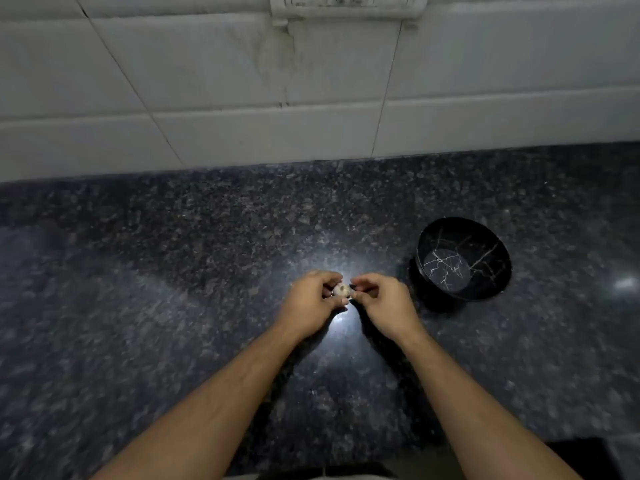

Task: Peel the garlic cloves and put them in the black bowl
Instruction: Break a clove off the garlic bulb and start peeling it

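Observation:
A small pale garlic piece (342, 290) with a brown patch sits between my two hands, above the dark granite counter. My left hand (313, 304) grips it with curled fingers and thumb. My right hand (379, 301) pinches its right side with fingertips and thumb. The black bowl (462, 259), marked with white marble veins, stands on the counter to the right of my right hand. I see nothing inside it.
The speckled dark counter (173, 271) stretches wide to the left and front. A white tiled wall (242, 81) rises behind it, with a switch plate (346, 5) at the top. A dark object (581, 455) lies at the bottom right corner.

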